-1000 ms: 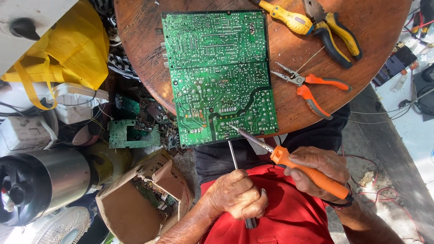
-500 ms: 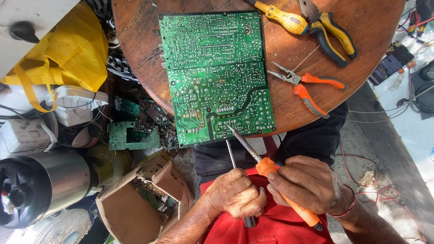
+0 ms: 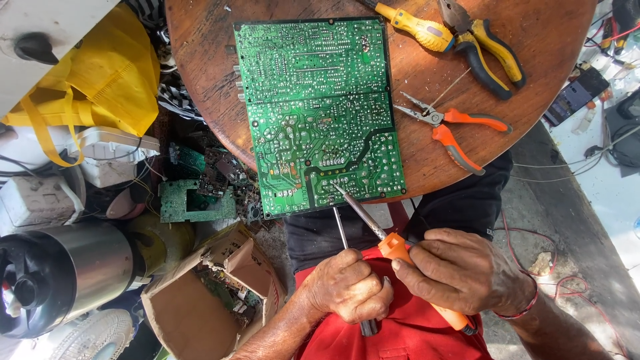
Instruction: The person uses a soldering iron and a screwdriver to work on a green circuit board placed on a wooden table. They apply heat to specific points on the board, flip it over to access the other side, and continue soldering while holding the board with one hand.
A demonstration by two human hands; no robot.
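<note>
Right hand (image 3: pixel 467 273) grips orange soldering iron (image 3: pixel 393 250), left hand (image 3: pixel 350 287) clasps thin probe (image 3: pixel 341 230); keep both tips steady on green board (image 3: pixel 320 113) edge (worktop-supported).

The right hand (image 3: pixel 463 273) now sits closer to the left hand (image 3: pixel 350 287) than a second ago. The soldering iron (image 3: pixel 390 243) is steeper, its tip seemingly touching the circuit board (image 3: pixel 320 107) edge.

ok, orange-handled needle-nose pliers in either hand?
No: the orange-handled needle-nose pliers lie untouched on the round wooden table, right of the green circuit board.
</note>
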